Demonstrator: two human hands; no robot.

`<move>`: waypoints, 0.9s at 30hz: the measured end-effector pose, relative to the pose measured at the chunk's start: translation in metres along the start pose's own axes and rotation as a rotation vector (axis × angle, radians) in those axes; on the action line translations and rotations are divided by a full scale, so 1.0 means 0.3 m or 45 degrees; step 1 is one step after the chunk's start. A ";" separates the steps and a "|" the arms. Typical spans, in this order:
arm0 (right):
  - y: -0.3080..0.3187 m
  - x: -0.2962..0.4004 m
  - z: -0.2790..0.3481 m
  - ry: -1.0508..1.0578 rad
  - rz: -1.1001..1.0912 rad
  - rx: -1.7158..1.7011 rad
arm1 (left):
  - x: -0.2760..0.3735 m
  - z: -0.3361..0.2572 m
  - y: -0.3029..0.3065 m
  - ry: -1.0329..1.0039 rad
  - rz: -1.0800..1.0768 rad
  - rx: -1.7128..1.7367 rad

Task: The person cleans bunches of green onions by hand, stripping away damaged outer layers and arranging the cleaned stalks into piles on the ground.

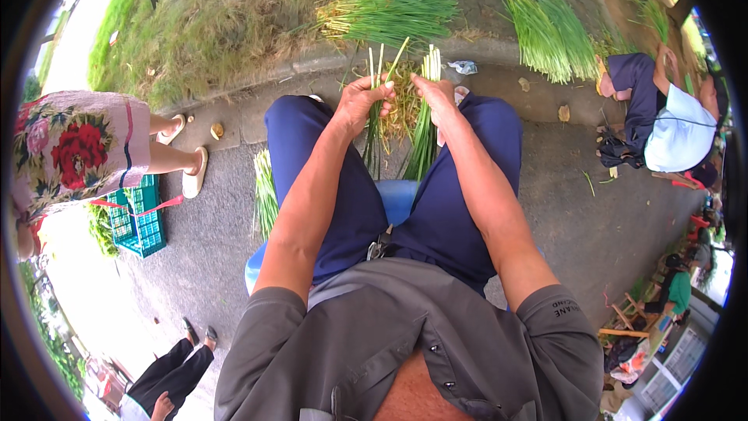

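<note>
My left hand (359, 104) grips a few thin green stalks (381, 60), likely chives or spring onions. Their pale ends point up and apart, and the leaves hang down between my knees. A thicker bunch of the same greens (431, 61) is in my right hand (439, 96), its white ends gathered upward. The two hands are close together but apart, with the left thumb and fingertips pinching the stalks. Below them, between my feet, lies a heap of yellowed leaf scraps (400, 120).
A large pile of greens (388, 9) lies beyond the kerb (315, 64), another (549, 35) to its right. More stalks (266, 193) are beside my left leg. At left, a person in a floral garment (82, 146) stands by a teal crate (139, 216). Someone (678, 128) sits at right.
</note>
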State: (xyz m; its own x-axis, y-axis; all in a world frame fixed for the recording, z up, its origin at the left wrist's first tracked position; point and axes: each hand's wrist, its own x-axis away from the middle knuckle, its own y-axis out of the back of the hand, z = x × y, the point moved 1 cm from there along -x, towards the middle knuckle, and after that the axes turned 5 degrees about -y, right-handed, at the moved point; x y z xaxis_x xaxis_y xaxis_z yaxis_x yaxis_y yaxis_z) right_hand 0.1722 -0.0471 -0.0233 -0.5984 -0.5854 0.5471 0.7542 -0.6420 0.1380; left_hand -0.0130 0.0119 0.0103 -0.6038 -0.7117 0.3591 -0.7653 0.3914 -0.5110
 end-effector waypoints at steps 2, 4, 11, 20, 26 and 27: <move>-0.005 -0.003 -0.002 -0.038 -0.014 -0.019 | -0.002 0.003 0.009 0.001 -0.029 0.028; 0.009 -0.054 -0.039 -0.058 0.027 -0.034 | -0.009 0.007 -0.001 -0.014 -0.041 0.036; 0.012 -0.092 -0.065 -0.302 0.125 -0.185 | -0.015 0.017 0.019 -0.023 -0.031 0.035; -0.003 0.005 -0.002 -0.181 0.300 -0.182 | -0.011 0.018 0.026 0.007 -0.044 0.020; 0.022 0.002 0.021 -0.303 0.292 -0.153 | -0.016 0.019 0.006 0.037 -0.050 0.007; 0.012 0.021 0.039 -0.251 0.347 -0.208 | -0.015 0.019 0.009 0.040 -0.060 -0.001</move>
State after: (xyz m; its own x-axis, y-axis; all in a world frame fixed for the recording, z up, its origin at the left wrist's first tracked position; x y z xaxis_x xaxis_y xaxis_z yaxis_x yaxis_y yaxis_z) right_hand 0.1744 -0.0474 -0.0095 -0.3058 -0.6497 0.6960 0.8162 -0.5553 -0.1596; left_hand -0.0110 0.0127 0.0028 -0.5735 -0.7106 0.4076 -0.7934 0.3580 -0.4922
